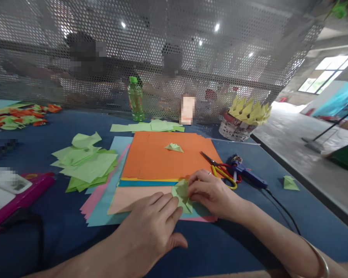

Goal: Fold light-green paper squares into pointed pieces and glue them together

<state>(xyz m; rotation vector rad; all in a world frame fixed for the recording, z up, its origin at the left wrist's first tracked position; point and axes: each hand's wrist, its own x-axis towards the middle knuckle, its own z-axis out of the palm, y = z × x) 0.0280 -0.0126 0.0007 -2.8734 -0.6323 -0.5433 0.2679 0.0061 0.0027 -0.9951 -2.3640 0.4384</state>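
A light green paper piece [181, 193] with creases lies on the near right part of the stacked coloured paper. My left hand [155, 220] lies over its left edge, fingers flat and thumb stretched out. From the right, my right hand [210, 193] pinches the paper's right edge between curled fingers and thumb; the fingertips are partly hidden. Beyond both hands, a small folded green paper piece [174, 147] rests on the orange paper [156, 158]. Scissors [220, 168] with yellow and red handles lie just past my right hand, touching or close to a blue glue gun [249, 175].
Loose green sheets [87, 158] are heaped at left, near a magenta-edged object [43, 183]. Green strips [150, 125], a green bottle [136, 100] and a basket [236, 127] with yellow folded points stand toward the perforated metal screen [110, 81]. Another folded green piece [290, 183] lies far right.
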